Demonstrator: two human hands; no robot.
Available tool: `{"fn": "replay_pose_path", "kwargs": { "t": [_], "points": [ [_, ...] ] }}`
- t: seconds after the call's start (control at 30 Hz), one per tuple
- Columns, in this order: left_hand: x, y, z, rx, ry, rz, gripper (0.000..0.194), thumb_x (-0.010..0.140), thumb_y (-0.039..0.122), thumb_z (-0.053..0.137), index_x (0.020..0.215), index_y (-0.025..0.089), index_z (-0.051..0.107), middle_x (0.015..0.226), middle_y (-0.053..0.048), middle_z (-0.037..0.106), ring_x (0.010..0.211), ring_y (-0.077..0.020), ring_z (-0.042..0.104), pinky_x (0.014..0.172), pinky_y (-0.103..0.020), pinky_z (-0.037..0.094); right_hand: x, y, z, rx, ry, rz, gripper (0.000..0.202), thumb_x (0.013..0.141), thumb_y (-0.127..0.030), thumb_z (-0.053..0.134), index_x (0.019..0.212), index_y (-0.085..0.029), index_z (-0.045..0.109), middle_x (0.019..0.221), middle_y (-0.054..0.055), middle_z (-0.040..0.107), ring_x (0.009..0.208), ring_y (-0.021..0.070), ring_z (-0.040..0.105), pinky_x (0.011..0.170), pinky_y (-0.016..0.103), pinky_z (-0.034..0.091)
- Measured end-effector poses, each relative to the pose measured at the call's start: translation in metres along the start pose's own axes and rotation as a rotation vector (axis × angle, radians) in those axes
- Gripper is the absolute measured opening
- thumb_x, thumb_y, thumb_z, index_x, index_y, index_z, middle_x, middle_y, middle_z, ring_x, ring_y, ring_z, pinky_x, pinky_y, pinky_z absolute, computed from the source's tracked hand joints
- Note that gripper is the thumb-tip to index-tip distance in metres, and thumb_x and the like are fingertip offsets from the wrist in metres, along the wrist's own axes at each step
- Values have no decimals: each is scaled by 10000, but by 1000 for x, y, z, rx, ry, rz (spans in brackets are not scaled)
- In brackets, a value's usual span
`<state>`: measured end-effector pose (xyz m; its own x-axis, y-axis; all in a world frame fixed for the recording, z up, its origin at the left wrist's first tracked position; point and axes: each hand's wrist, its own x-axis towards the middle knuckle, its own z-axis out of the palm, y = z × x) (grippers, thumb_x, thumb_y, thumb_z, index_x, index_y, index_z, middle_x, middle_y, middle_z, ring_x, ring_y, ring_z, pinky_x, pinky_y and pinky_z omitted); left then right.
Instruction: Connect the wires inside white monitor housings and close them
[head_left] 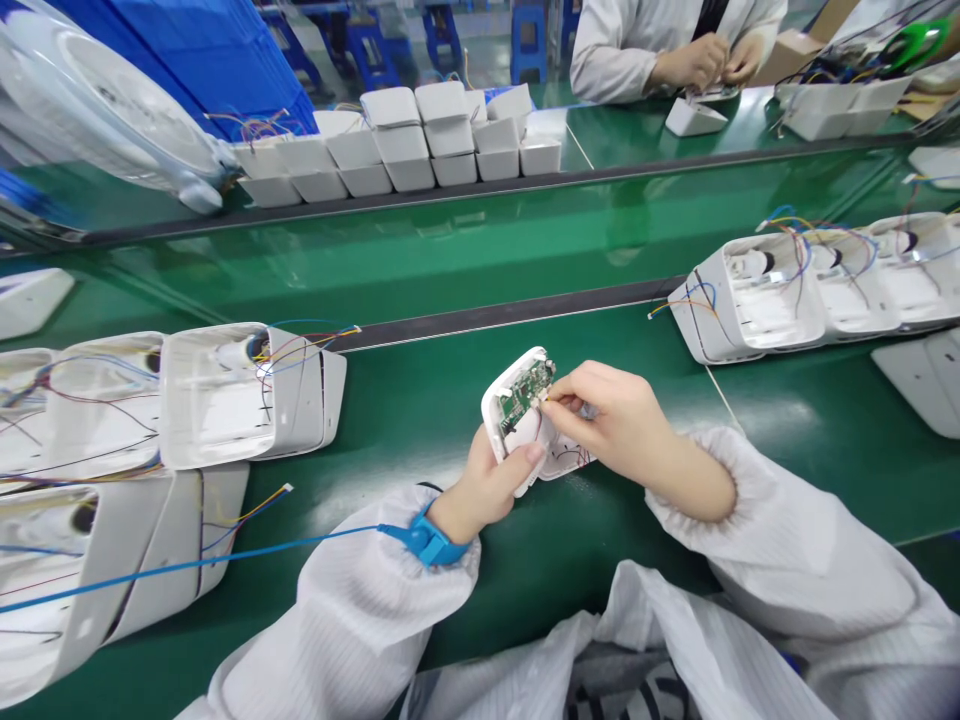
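My left hand grips a white plastic cover, tilted up above the green bench. Inside that cover sits a green circuit board. My right hand pinches thumb and forefinger together at the board's right edge, on what looks like a small wire connector; the fingers mostly hide it. Beneath and behind the cover lies a second white housing part with thin dark and red wires, partly covered by my right hand. A blue wrist strap with a cord circles my left wrist.
White housings with loose coloured wires stand at the left. More open housings line the right. Beyond a raised dark-edged ledge are stacked white housings, a white fan and another person's hands at work.
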<state>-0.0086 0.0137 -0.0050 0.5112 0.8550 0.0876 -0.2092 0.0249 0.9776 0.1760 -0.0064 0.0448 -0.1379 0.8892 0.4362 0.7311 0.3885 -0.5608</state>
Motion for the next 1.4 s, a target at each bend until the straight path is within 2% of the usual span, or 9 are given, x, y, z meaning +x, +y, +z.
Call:
{"fn": "replay_pose_path", "kwargs": {
  "t": [0.13,0.37,0.53,0.63,0.73,0.83,0.9,1.1,1.4],
  "points": [
    [-1,-2,1,-39,11,-24,540,831,516,715,1223,153,634,1234,-116,678,1153,-305,624,1091,-472,467,-1,-1,3,-52,54,-39,154,975,-276,598,866,-192,667,833,18,684,766,142,615,686,266,447],
    [-3,-2,1,-108,28,-51,503,815,503,733,1202,186,671,1162,-86,709,1070,-278,656,1018,-421,516,-3,-4,6,-47,6,-18,232,1018,-322,520,859,-195,631,811,24,675,759,160,598,684,292,425],
    [-2,1,-1,-125,6,-37,526,812,471,739,1235,172,645,1295,-104,665,1270,-328,575,1162,-476,407,-2,-1,5,22,32,-19,205,994,-301,585,821,-197,618,795,13,663,738,146,598,676,279,441],
    [-1,4,-2,-147,-10,-57,565,796,464,753,1258,160,633,1337,-117,641,1327,-347,532,1191,-490,373,1,4,4,49,117,-47,199,946,-329,679,813,-197,614,779,10,652,728,149,607,675,278,476],
    [0,7,-1,-220,-53,-114,662,772,465,771,1333,163,591,1349,-129,633,1282,-359,569,1141,-499,432,5,11,1,59,215,-108,329,893,-436,734,1085,-186,642,1059,91,678,877,198,654,756,327,554],
    [0,9,-1,-270,-122,-136,657,778,441,766,1342,154,589,1312,-138,654,1226,-360,607,1094,-496,478,6,19,-2,36,113,-230,494,954,-473,639,1360,-207,548,1353,132,604,1148,252,636,958,411,556],
    [0,9,-1,-264,-125,-135,631,783,423,761,1329,150,599,1299,-137,662,1212,-356,615,1086,-492,484,6,21,-2,-16,63,-288,464,988,-465,586,1378,-216,549,1330,114,641,1195,257,629,996,419,537],
    [1,11,0,-262,-120,-145,561,789,444,745,1252,143,646,1129,-127,724,1053,-331,681,962,-455,551,3,18,-1,-162,155,-332,430,985,-455,606,1315,-179,594,1199,117,719,1019,235,703,818,363,528],
    [4,19,0,-321,-140,-195,526,795,419,740,1232,134,674,1062,-110,747,973,-322,714,856,-409,604,4,13,-2,-203,171,-278,419,993,-489,578,1243,-162,660,1159,119,739,990,223,718,801,344,532]
  ]
}}
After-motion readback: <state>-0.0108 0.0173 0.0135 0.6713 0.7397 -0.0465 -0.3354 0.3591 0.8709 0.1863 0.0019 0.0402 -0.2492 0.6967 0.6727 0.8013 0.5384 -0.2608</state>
